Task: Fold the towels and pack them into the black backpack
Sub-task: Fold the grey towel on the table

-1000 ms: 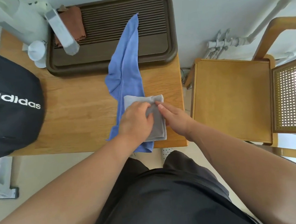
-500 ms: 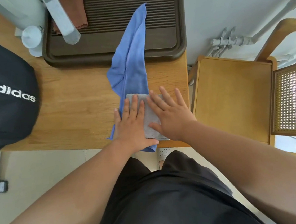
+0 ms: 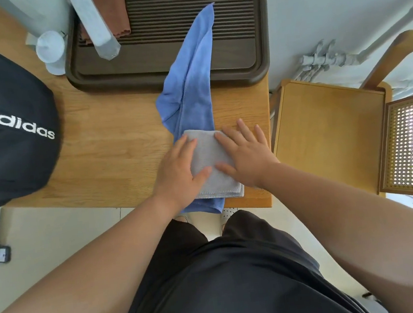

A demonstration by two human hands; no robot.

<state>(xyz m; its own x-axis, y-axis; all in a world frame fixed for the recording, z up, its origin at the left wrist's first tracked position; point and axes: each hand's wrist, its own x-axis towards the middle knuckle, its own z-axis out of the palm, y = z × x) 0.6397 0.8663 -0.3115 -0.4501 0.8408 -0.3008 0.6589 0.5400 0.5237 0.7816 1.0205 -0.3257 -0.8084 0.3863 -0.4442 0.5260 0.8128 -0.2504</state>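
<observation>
On the grey towel point(image 3: 212, 163), both hands point(image 3: 179, 170) point(image 3: 247, 156) press flat, fingers straight.

Both bare forearms reach forward from the lower corners and converge toward the middle. The left hand point(image 3: 179, 170) lies palm down, fingers straight and close together, thumb angled inward. The right hand point(image 3: 248, 157) lies flat beside it, fingers spread and pointing forward, its thumb nearly meeting the left thumb.
</observation>
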